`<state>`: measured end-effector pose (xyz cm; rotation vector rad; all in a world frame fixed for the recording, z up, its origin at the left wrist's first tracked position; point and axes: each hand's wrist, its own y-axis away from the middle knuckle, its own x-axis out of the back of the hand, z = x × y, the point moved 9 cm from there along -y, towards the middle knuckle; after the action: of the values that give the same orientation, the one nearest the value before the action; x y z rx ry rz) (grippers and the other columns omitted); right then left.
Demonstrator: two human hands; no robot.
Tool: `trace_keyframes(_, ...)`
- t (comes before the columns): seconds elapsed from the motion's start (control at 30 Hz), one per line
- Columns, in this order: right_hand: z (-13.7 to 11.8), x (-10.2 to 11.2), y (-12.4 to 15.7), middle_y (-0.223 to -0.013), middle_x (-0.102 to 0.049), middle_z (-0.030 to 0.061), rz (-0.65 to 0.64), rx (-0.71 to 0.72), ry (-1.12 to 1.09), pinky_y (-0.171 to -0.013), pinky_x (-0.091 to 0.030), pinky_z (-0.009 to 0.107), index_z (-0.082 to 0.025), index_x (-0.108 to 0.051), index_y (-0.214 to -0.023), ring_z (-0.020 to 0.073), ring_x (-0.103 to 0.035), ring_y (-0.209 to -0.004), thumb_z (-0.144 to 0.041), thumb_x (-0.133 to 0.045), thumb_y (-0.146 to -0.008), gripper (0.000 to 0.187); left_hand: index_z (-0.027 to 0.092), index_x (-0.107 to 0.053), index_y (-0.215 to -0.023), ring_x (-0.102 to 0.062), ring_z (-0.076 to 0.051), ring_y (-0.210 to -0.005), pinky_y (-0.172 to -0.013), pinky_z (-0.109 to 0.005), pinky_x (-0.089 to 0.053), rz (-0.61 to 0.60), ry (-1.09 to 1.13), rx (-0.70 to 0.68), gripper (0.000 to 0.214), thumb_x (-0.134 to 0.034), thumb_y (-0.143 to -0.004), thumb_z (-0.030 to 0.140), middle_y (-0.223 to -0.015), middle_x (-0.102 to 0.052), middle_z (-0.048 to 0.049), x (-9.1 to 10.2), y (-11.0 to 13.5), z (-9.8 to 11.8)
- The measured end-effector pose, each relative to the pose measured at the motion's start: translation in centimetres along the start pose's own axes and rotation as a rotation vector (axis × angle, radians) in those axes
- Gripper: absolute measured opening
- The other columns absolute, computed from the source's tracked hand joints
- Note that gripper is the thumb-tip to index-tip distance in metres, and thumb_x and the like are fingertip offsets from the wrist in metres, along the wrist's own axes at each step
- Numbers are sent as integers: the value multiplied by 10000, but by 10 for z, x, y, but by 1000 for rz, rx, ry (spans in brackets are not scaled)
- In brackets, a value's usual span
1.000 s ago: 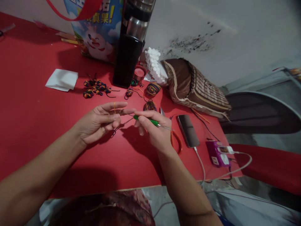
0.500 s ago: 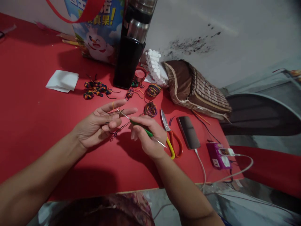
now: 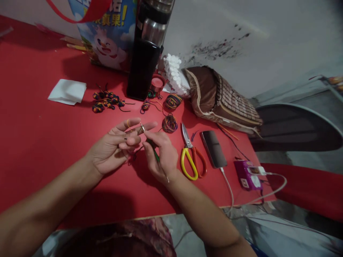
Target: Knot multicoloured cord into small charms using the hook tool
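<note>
Between the fingers of my right hand [image 3: 162, 153] is a crochet hook [image 3: 156, 155] with a green grip, its metal tip beside my left forefinger. My left hand [image 3: 114, 146] is palm up, thumb pinched against the bent fingers on dark yarn, and an orange strand [image 3: 128, 123] loops round a raised finger. Small stitches at the pinch are too fine to make out. Beyond my hands lie a loose multicoloured yarn coil [image 3: 169, 123], a wound yarn ball [image 3: 173, 101] and a small yarn bundle [image 3: 145, 106]. Several knotted yarn pieces [image 3: 107, 100] sit farther left.
Scissors [image 3: 189, 151] with yellow and orange handles lie right of my hands, near a charging phone [image 3: 213, 149] and a purple box [image 3: 247, 175]. A black phone [image 3: 143, 69] leans on a steel flask [image 3: 155, 30]. White folded paper [image 3: 67, 91] lies left; a brown cushion [image 3: 230, 100] lies right.
My right hand has moved a little left and turned, swinging the hook steeper, its rear end now lower and farther left. The scissors' yellow handle has come into full view.
</note>
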<state>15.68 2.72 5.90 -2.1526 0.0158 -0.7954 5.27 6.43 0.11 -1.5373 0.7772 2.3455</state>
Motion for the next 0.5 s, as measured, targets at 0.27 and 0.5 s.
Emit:
trace_keyframes(0.27, 17, 4, -1, -870, -711, 7, -26, -83, -325, -727, -576, 325, -261, -632, -1332, 155, -697, -763, -211, -594, -1061, 279, 129, -795, -894, -595, 2, -516, -444, -33, -456, 28, 72, 1, 533, -396, -751, -195, -1213, -783, -176, 1, 3, 11)
trace_keyframes(0.5, 22, 4, 2, -860, -729, 5, -11, -144, -377, -732, -590, 337, -276, -676, -1300, 148, -698, -710, -232, -608, -1057, 257, 151, -801, -863, -594, -3, -508, -409, -38, -430, 16, 0, 28, 474, -493, -732, -184, -1188, -795, -149, 2, 3, 10)
